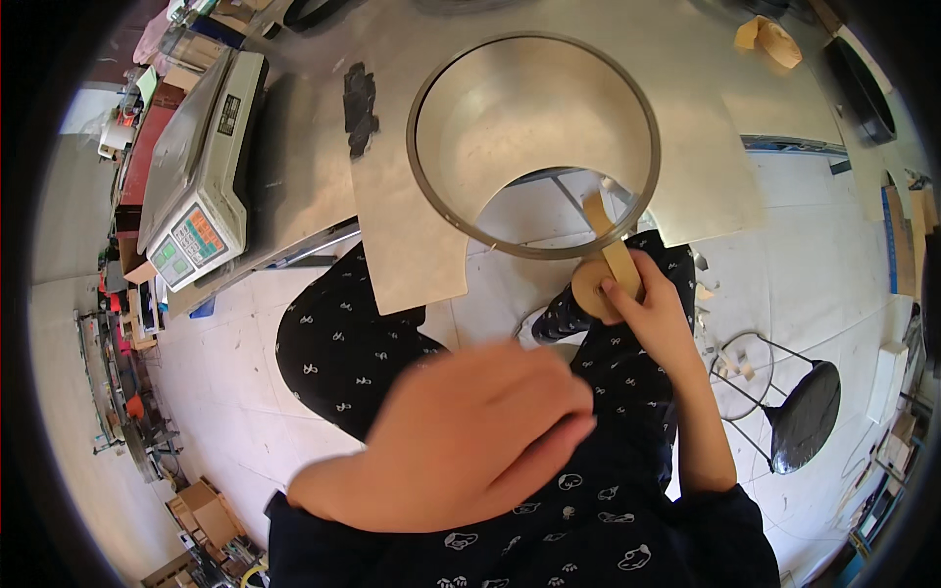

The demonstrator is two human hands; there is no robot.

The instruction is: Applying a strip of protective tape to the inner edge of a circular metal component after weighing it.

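A large round metal ring [425, 186] rests on the worktop, its near edge reaching over a curved cutout. My right hand [652, 312] is closed around a roll of tan tape [591, 290], just below the ring's near right side. From the roll a loose strip of tape [619, 263] runs up to the ring's rim, and its end shows inside the ring. Close in front of me, my left hand [480, 431] is raised, large and slightly blurred. Its fingers are curled inward, and whatever lies inside them is hidden.
On the left of the metal worktop [304, 127] stands a weighing scale [201, 176]. A black patch [360, 108] marks the surface beside the ring. Crumpled tan tape [769, 41] lies at the far right. A black stool [806, 416] stands on the floor to my right.
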